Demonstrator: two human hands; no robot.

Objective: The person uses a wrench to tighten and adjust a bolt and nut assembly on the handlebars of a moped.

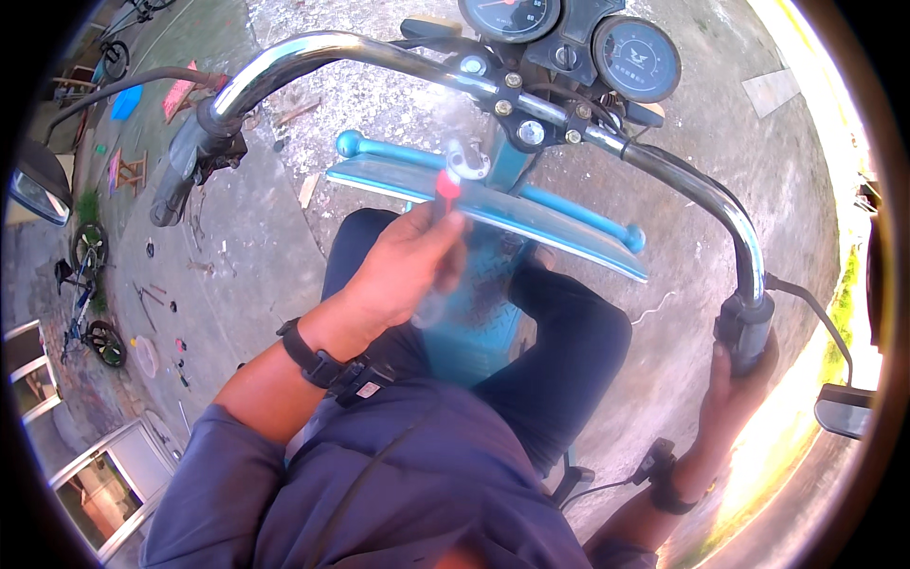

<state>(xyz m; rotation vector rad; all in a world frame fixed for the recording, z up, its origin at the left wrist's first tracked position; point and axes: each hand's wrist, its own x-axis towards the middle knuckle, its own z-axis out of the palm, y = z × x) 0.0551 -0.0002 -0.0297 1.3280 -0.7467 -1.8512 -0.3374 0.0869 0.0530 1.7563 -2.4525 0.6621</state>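
Fingers of the left hand (403, 266) pinch a red-handled key (447, 185) just below the chrome handlebar (379, 52); the right hand (735, 379) wraps closed around the right grip (744, 327), beside the seated person's knee

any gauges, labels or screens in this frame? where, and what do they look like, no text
Left dial: top centre above the handlebar, round, dark face, cut off by the frame.
Right dial: beside it to the right, round, dark face, silver rim.
Small tag: on the left wrist strap, pale rectangle.
No packages or screens.
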